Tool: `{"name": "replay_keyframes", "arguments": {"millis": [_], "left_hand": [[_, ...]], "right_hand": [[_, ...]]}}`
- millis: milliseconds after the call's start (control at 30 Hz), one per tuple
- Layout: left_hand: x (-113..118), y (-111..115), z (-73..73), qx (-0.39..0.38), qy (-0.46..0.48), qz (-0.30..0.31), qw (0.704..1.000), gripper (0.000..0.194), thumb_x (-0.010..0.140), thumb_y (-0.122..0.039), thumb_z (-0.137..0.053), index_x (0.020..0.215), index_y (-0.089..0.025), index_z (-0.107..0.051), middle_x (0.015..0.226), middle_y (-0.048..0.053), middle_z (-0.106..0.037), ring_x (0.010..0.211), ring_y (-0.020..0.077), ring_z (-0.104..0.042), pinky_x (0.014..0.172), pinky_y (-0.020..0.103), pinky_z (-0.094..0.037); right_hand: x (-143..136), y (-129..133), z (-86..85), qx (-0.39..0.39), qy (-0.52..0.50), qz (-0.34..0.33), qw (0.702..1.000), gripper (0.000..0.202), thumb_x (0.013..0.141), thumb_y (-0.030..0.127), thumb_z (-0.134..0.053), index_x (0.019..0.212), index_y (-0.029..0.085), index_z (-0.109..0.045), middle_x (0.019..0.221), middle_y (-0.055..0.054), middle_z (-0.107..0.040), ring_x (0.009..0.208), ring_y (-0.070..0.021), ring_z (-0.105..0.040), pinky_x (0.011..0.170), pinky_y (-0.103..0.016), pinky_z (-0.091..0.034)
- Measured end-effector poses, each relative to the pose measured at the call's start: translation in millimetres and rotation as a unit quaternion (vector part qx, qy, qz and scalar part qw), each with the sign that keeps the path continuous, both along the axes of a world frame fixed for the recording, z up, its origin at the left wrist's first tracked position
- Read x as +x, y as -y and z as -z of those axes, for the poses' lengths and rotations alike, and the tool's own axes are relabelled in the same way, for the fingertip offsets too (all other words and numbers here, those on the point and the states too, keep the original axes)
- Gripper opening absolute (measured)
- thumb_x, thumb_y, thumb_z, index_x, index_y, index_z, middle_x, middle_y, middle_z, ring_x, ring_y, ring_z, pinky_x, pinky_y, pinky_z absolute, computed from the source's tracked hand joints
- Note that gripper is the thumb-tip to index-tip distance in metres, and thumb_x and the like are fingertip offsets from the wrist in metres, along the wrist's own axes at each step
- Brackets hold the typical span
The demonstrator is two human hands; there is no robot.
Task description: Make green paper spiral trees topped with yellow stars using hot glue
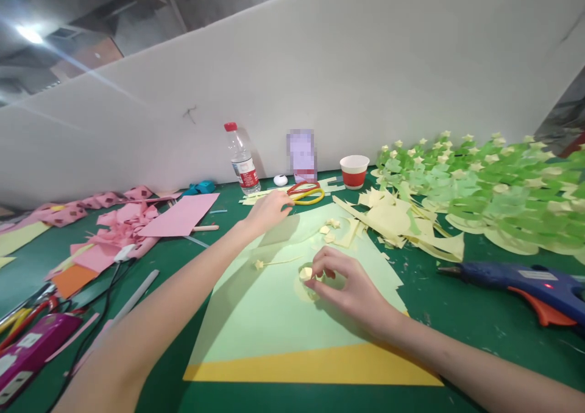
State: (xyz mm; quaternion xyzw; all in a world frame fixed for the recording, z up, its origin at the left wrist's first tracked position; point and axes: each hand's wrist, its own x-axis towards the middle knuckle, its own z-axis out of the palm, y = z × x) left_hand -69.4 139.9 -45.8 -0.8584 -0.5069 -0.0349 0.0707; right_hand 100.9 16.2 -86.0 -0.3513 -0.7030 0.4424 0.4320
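My right hand (345, 288) pinches a small pale yellow paper piece (305, 273) between thumb and fingers, just above a pale green sheet (256, 324). Under that piece, a round pale yellow cutout (301, 291) is partly hidden by the hand. My left hand (270, 211) reaches to the sheet's far edge, its fingertips curled beside the yellow scissor handles (315, 198). Whether they grip anything is hidden. On the sheet between my hands lies a thin stem with a paper star (259, 265) at its end. Several small yellow paper bits (329, 227) lie farther back.
Pale yellow paper scraps (402, 218) and green paper plants with stars (512, 187) fill the right, near a blue glue gun (512, 277). A bottle (244, 166) and paper cup (354, 172) stand by the white wall. Pink paper (183, 215) and a purple power strip (39, 352) lie left.
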Motion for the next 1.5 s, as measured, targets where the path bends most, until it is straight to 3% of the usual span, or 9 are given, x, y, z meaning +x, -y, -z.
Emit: {"name": "replay_keyframes", "arguments": {"millis": [200,400,500,633,767,900,1267,1500], "left_hand": [[8,-38,22.4,0.022,-0.004,0.044,0.999,0.026,0.084,-0.027,-0.048,0.106,-0.014,-0.052,0.109,0.008,-0.054,0.094,0.0189,-0.055,0.079,0.040,-0.046],[12,-42,26.0,0.047,0.034,0.042,0.997,0.026,0.084,-0.028,-0.048,0.105,-0.014,-0.052,0.107,0.008,-0.055,0.092,0.0184,-0.056,0.078,0.039,-0.047],[11,-21,20.4,0.057,0.081,0.044,0.994,0.018,0.083,-0.022,-0.048,0.097,-0.013,-0.056,0.100,0.006,-0.059,0.093,0.0186,-0.055,0.081,0.039,-0.045],[4,35,17.7,0.055,0.153,0.057,0.985,0.019,0.081,-0.011,-0.043,0.087,-0.016,-0.060,0.092,0.004,-0.063,0.091,0.0178,-0.053,0.082,0.034,-0.043],[-7,96,26.7,0.037,0.210,0.056,0.975,0.019,0.082,-0.011,-0.041,0.085,-0.016,-0.058,0.086,0.004,-0.063,0.085,0.0159,-0.054,0.075,0.030,-0.046],[-12,131,37.0,0.011,0.242,0.058,0.969,0.017,0.080,-0.009,-0.041,0.083,-0.016,-0.057,0.085,0.003,-0.062,0.084,0.0149,-0.054,0.072,0.028,-0.046],[-16,139,46.5,0.051,0.199,0.192,0.960,0.023,0.078,-0.006,-0.044,0.082,-0.015,-0.065,0.079,0.005,-0.062,0.079,0.0165,-0.050,0.074,0.031,-0.040],[-15,140,46.7,0.058,0.181,0.201,0.961,0.023,0.078,-0.007,-0.044,0.080,-0.016,-0.065,0.079,0.004,-0.064,0.078,0.0165,-0.050,0.072,0.031,-0.039]], "right_hand": [[-1,0,1.3,0.009,-0.002,0.008,1.000,0.013,0.073,0.018,-0.052,0.060,0.017,-0.051,0.067,0.000,-0.048,0.063,-0.0113,-0.043,0.056,-0.024,-0.035],[0,-1,2.9,0.019,-0.009,0.008,1.000,0.013,0.072,0.018,-0.053,0.060,0.018,-0.051,0.067,0.000,-0.048,0.062,-0.0110,-0.044,0.054,-0.024,-0.035],[0,0,2.7,0.024,-0.008,0.007,1.000,0.013,0.073,0.018,-0.054,0.060,0.018,-0.051,0.066,0.000,-0.048,0.062,-0.0112,-0.044,0.054,-0.025,-0.035],[1,1,1.7,0.027,0.004,0.007,1.000,0.013,0.073,0.018,-0.054,0.060,0.018,-0.051,0.067,0.000,-0.048,0.063,-0.0116,-0.045,0.056,-0.025,-0.036],[2,0,1.2,0.049,0.014,0.004,0.999,0.013,0.073,0.019,-0.054,0.061,0.018,-0.051,0.066,-0.001,-0.048,0.062,-0.0118,-0.045,0.055,-0.026,-0.036],[3,1,1.9,0.067,0.021,-0.005,0.998,0.012,0.075,0.019,-0.053,0.063,0.018,-0.052,0.067,-0.001,-0.050,0.065,-0.0127,-0.047,0.058,-0.027,-0.037],[3,3,2.8,0.110,0.059,0.034,0.992,0.007,0.073,0.020,-0.056,0.066,0.019,-0.057,0.067,-0.001,-0.049,0.062,-0.0113,-0.043,0.053,-0.025,-0.035],[4,4,3.3,0.103,0.063,0.043,0.992,0.003,0.072,0.020,-0.058,0.073,0.019,-0.060,0.071,-0.001,-0.051,0.061,-0.0106,-0.039,0.054,-0.025,-0.035]]}}
